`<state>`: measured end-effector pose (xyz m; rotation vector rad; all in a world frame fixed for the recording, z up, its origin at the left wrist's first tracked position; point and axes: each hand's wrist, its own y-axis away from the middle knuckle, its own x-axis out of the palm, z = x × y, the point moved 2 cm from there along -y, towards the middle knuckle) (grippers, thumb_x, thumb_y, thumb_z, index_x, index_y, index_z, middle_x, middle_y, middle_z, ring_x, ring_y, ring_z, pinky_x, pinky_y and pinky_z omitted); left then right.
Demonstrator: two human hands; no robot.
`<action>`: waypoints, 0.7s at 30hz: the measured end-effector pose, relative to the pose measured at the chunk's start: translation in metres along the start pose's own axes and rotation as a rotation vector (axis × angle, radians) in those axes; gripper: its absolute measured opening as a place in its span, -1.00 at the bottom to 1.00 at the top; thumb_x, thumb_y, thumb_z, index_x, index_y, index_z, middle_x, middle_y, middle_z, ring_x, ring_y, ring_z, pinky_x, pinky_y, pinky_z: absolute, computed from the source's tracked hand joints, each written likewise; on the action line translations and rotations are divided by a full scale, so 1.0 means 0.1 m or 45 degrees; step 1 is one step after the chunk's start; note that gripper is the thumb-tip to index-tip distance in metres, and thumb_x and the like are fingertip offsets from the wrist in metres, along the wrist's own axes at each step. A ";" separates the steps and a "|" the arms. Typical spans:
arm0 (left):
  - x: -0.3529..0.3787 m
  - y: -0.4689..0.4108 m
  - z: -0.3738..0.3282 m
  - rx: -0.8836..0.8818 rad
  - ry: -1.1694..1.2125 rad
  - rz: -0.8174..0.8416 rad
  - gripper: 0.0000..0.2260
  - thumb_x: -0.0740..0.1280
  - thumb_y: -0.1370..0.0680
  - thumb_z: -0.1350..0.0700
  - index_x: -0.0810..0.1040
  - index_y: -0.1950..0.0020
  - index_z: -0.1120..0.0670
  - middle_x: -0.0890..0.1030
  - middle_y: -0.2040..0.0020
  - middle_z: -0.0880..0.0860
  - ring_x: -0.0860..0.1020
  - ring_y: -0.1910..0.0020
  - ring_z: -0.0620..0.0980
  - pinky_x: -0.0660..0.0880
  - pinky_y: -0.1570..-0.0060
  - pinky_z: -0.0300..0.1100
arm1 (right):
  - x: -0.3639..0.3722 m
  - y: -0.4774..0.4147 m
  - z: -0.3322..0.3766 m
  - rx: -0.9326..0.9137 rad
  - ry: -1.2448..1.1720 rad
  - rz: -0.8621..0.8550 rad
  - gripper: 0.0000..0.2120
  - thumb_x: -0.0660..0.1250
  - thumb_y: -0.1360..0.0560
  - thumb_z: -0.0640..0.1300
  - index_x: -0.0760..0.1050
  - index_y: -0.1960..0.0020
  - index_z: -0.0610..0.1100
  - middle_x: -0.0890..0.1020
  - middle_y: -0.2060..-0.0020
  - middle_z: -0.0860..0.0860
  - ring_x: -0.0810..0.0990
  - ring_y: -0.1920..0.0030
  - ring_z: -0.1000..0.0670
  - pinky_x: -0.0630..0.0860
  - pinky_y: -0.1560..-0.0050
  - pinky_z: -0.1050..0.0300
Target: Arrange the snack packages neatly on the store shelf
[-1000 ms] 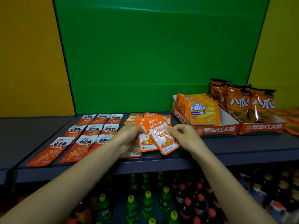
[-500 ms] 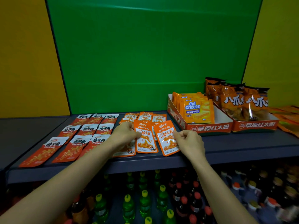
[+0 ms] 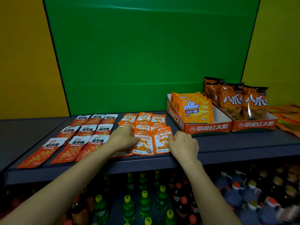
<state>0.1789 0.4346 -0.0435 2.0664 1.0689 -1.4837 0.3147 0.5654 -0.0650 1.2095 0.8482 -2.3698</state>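
On the dark shelf the orange snack packets lie flat in three rows, just beside the red packets. The left hand covers the front left packet, and its bent fingers press on the left edge of the middle front packet without gripping it. The right hand touches the right edge of the right front packet. Its thumb is hidden, so I cannot tell if it pinches.
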 end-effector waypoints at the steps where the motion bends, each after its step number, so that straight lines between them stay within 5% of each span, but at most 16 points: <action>1: 0.00 0.00 0.00 0.001 -0.015 -0.001 -0.58 0.29 -0.53 -0.06 0.40 -0.33 0.09 0.56 -0.21 0.10 0.52 -0.17 0.09 0.46 -0.12 -0.10 | 0.00 0.00 0.01 -0.019 0.044 0.000 -0.63 0.08 -0.60 0.04 0.51 -0.06 -0.22 0.61 -0.02 -0.12 0.56 -0.04 -0.15 0.40 -0.07 0.03; 13: 0.03 0.11 -0.05 0.213 -0.366 -0.301 -0.75 0.23 -0.54 -0.04 0.55 -0.05 0.10 0.59 -0.06 0.08 0.52 -0.08 0.08 0.48 0.02 -0.10 | -0.01 0.00 0.06 -0.034 0.157 0.035 -0.58 0.17 -0.57 0.06 0.37 -0.25 -0.25 0.51 -0.16 -0.15 0.55 -0.13 -0.16 0.45 -0.09 0.00; 21: -0.33 0.34 0.08 0.398 -0.091 -0.547 -0.82 0.29 -0.54 0.05 0.56 -0.05 0.12 0.57 0.00 0.08 0.49 -0.07 0.07 0.40 -0.01 -0.09 | -0.26 0.02 0.12 -0.191 0.070 0.089 -0.66 0.19 -0.56 0.07 0.39 -0.20 -0.16 0.50 -0.15 -0.07 0.53 -0.12 -0.10 0.44 -0.04 0.03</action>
